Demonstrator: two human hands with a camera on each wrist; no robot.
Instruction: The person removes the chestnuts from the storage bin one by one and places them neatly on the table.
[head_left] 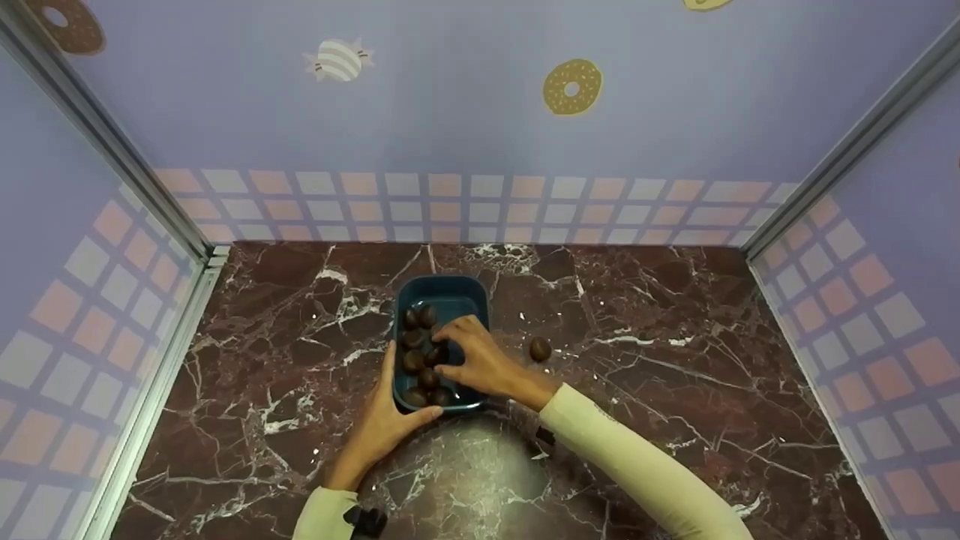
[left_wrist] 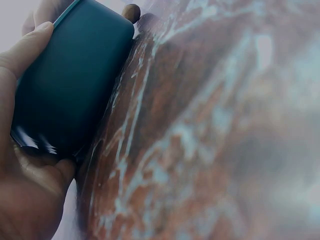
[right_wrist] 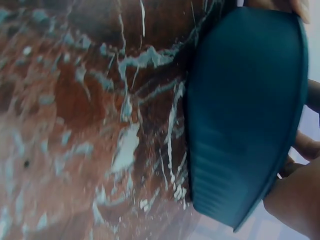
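Note:
A teal rectangular container [head_left: 471, 294] rests on the marbled tabletop, with several brown chestnuts [head_left: 414, 361] along its left side and near end. My left hand [head_left: 386, 420] grips its near left corner, the thumb over the near rim and the fingers against the left wall. Inside the container is my right hand [head_left: 480, 360], its fingers and thumb curled around a chestnut [head_left: 437, 354], partly hidden. The left wrist view shows the container's outer wall [left_wrist: 75, 75] within the left hand. From the right wrist, the opposite wall [right_wrist: 245, 110] hides most of the right fingers.
One loose chestnut [head_left: 540, 349] lies on the tabletop [head_left: 675, 390] to the right of the container, close to my right wrist. Patterned purple panels [head_left: 465, 127] enclose the table at the back and both sides.

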